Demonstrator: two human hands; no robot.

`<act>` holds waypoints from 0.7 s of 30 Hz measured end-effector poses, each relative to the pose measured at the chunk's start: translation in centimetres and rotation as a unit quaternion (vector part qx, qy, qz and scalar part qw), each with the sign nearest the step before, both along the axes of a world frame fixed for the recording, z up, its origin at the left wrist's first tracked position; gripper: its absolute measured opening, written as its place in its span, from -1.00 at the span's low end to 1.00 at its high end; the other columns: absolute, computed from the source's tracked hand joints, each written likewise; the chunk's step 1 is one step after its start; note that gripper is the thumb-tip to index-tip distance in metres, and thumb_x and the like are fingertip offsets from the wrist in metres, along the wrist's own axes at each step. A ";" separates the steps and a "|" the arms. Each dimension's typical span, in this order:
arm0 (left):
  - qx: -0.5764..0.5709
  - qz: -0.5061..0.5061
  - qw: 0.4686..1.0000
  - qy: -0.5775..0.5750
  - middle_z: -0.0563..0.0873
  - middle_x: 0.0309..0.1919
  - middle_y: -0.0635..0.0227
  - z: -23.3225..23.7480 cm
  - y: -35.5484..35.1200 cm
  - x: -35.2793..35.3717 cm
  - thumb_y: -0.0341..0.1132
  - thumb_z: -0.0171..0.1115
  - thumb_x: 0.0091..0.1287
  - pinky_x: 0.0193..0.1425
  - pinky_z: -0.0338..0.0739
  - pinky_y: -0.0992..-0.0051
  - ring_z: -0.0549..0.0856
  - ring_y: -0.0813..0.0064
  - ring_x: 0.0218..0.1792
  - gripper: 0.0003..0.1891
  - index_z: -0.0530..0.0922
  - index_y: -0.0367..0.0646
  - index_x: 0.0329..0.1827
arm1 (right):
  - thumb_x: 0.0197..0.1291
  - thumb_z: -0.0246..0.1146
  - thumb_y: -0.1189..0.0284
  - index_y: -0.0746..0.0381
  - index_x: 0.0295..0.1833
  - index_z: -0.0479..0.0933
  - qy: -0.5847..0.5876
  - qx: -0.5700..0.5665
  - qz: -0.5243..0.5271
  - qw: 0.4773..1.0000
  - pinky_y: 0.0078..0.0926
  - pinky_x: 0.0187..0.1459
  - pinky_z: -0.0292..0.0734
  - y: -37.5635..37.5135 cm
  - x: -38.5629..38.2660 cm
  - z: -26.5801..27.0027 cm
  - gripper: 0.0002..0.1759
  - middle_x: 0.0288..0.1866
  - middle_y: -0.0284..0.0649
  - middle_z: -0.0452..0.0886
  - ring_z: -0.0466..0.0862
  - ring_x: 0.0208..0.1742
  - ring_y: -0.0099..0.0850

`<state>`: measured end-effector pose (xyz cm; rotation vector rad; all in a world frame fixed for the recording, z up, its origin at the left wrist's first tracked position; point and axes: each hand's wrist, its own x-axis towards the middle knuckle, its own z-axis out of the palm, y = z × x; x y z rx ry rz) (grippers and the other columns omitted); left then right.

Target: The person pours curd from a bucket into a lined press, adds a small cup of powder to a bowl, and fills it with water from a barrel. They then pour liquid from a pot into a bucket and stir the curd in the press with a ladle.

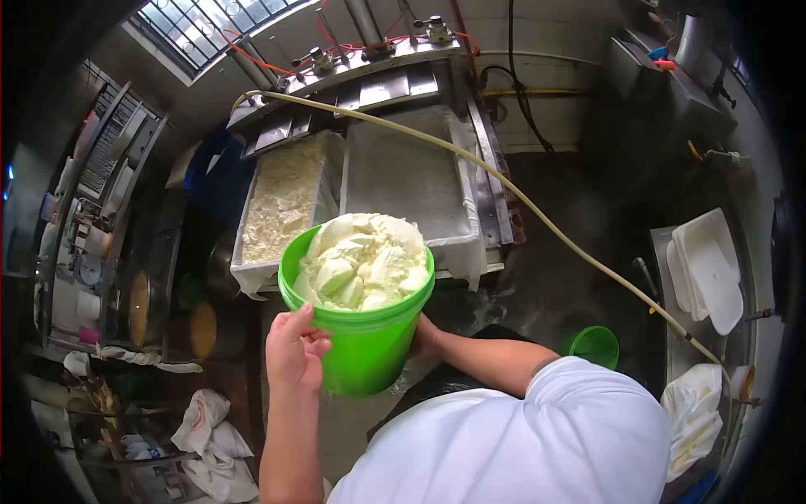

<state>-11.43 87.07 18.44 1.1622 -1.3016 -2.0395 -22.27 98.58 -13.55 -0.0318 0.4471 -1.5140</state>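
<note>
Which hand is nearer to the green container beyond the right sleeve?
Right hand: it is at the bucket, left of that container; the left hand, at the bucket's rim, is farther left.

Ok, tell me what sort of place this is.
Probably a small food workshop, perhaps for cheese or tofu: a bucket heaped with pale, curd-like stuff, more crumbly stuff in a cloth-lined tray, and what looks like a metal press behind.
</note>
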 end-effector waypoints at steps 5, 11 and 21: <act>-0.024 -0.037 0.999 -0.013 0.72 -0.30 0.19 0.8 -0.1 -2.8 -0.42 0.33 0.45 -0.46 0.74 0.54 0.78 0.40 -0.42 -0.81 0.42 -0.20 -0.13 | 0.22 0.03 -0.56 0.00 0.60 0.38 -0.068 0.091 0.009 0.994 0.40 0.46 0.24 2.2 -1.6 4.8 0.08 0.63 -0.18 0.39 0.34 0.59 -0.10; -0.055 -0.098 0.994 -0.017 0.70 -0.34 0.21 2.2 -1.1 -5.6 -0.46 0.24 0.48 -0.30 0.85 0.47 0.81 0.37 -0.39 -0.87 0.44 -0.27 -0.16 | -0.01 -0.16 -0.79 -0.01 0.77 0.02 -0.006 0.043 0.068 0.997 0.78 0.42 -0.08 3.4 -2.5 6.7 0.43 0.80 -0.01 -0.03 -0.03 0.72 0.26; -0.199 -0.205 0.949 -0.136 0.63 -0.47 0.31 2.5 -2.7 -9.4 -0.24 0.35 0.52 -0.59 0.62 0.55 0.70 0.52 -0.60 -0.71 0.45 -0.22 -0.24 | -0.01 -0.20 -0.80 -0.01 0.78 -0.04 -0.043 0.045 0.098 0.993 0.76 0.39 0.02 4.4 -2.0 7.1 0.44 0.82 0.01 -0.13 -0.03 0.72 0.28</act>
